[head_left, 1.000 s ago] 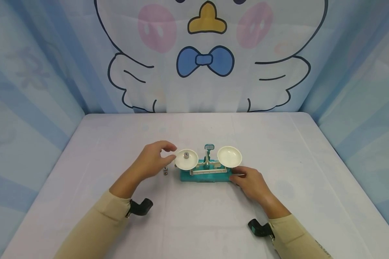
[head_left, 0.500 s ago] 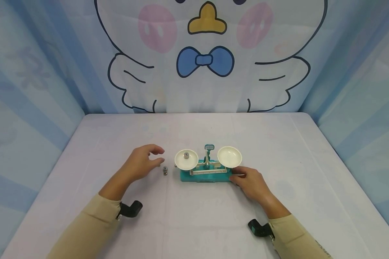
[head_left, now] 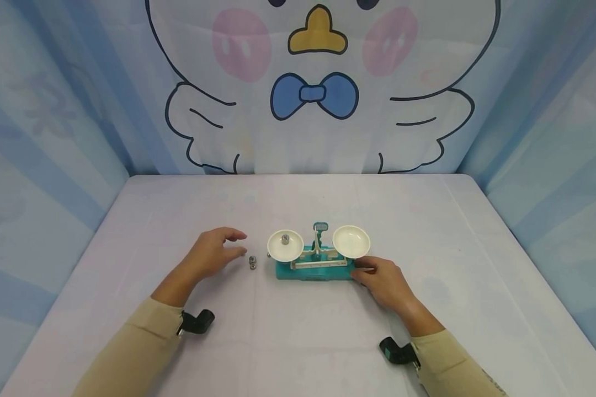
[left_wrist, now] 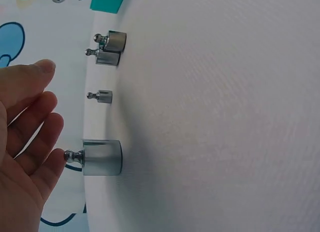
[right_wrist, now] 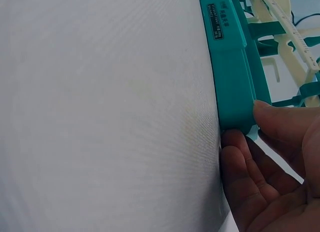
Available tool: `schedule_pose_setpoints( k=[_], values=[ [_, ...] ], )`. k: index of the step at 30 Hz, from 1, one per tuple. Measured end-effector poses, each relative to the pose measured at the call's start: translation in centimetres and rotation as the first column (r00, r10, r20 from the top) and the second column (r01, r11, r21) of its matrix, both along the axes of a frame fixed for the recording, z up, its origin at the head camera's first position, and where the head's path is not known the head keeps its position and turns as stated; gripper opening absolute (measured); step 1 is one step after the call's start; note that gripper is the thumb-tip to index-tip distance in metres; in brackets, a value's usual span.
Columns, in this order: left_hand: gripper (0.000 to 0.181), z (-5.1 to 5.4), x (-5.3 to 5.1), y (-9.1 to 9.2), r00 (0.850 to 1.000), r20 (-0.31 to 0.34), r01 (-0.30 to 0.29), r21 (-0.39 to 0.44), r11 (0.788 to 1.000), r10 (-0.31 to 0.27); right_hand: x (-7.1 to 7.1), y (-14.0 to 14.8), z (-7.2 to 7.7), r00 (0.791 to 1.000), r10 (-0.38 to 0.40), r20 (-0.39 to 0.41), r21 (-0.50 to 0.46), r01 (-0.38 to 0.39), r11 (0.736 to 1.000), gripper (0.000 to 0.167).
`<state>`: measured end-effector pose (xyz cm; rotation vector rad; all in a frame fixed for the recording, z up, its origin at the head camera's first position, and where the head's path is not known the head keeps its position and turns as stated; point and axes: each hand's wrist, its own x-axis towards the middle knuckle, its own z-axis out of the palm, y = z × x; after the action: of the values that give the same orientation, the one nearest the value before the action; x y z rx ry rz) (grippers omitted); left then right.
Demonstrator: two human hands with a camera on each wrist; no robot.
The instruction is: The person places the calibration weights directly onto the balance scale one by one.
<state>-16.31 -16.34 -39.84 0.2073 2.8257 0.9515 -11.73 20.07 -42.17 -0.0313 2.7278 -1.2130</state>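
Left of the balance, the left hand, fingers parted and holding nothing, could topple the upright metal weight by its fingertips, while the right hand, pinching the balance's right end, could jolt the left pan's weight with a tug.

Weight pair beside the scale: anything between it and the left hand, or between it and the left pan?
Nothing visible between the left hand and the weight pair. The way to the left pan also looks free, though its raised rim likely needs clearing, and a weight stands in the pan.
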Motion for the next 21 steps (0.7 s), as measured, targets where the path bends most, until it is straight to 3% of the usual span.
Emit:
schedule_pose_setpoints(
  k=[13, 21],
  values=[
    [0.032, -2.2, -0.7, -0.1, 1.0, 0.01, -0.005, -0.021, 1.0, 0.005, 0.0, -0.1, 0.0, 1.0, -0.001, 0.0, 0.002, 0.001, 1.0, 0.036],
    [0.026, -2.6, -1.0, 0.0, 1.0, -0.012, 0.028, -0.025, 0.999, -0.029, 0.0, -0.1, 0.0, 1.0, -0.005, 0.001, 0.001, 0.005, 1.0, 0.036]
  ],
)
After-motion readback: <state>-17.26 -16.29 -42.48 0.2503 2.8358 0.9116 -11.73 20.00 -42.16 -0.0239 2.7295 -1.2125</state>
